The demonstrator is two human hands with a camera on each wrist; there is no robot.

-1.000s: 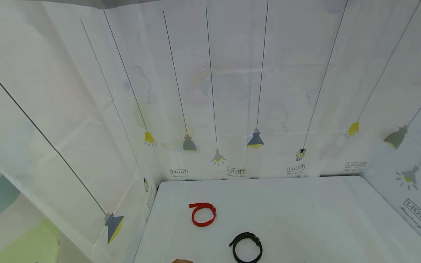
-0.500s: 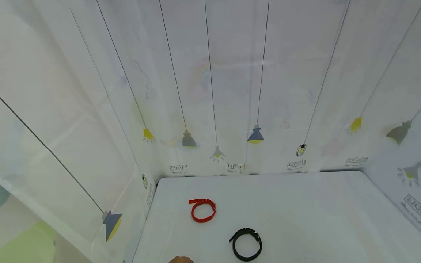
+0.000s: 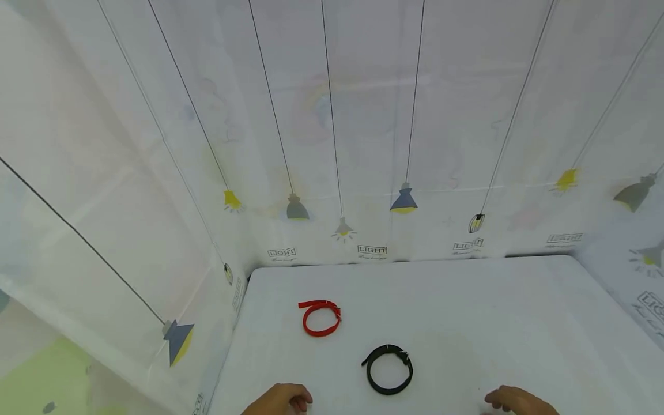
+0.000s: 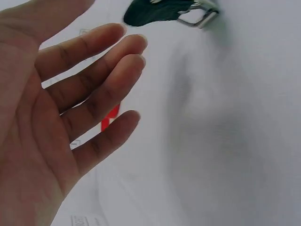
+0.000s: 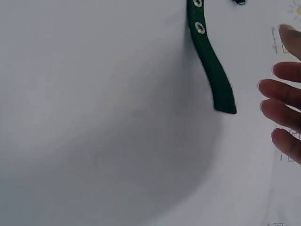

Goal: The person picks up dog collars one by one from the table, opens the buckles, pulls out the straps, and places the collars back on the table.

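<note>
Along the lower edge of the head view, a person's left hand [image 3: 282,397] and right hand [image 3: 519,400] hover well apart over a white table [image 3: 467,323], both loose and holding nothing. On the tabletop between them, nearer the left hand, lies a black strap [image 3: 390,392] looped into a ring, its buckle at the upper right and its short free end poking out at the left. Farther back and to the left sits a red strap [image 3: 319,333], also looped, its tail pointing left; the two rings are apart. From the left wrist, fingers and palm show relaxed, with a dark green buckled strap [image 4: 155,12] just beyond the fingertips and a patch of red behind the fingers. From the right wrist, the fingers are slightly bent and apart from a green strap end [image 5: 211,66] with metal eyelets — whether both green pieces belong to one strap I cannot tell. Behind the table hangs a pale cloth [image 3: 363,132] printed with lamps — blue, yellow and grey — and small LIGHT labels [image 3: 372,249].
</note>
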